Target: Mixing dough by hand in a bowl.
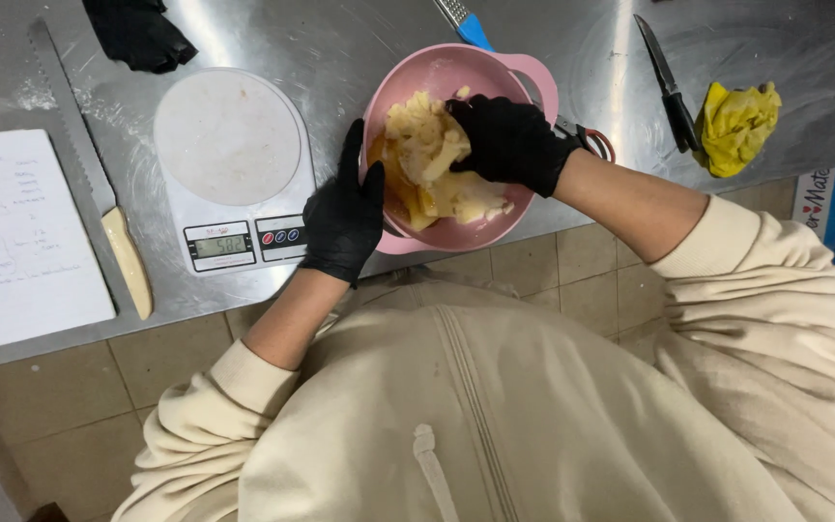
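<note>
I have one view only, from the camera on the person's head. It looks almost straight down, close in, over their cream sweatshirt to the near edge of the steel bench, with tiled floor showing beneath the edge.

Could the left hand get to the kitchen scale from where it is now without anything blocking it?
Probably yes. The left hand rests against the outer wall of the pink bowl, and the kitchen scale sits right beside it on the steel counter, with nothing lying between them. It would have to let go of the bowl first.
</note>
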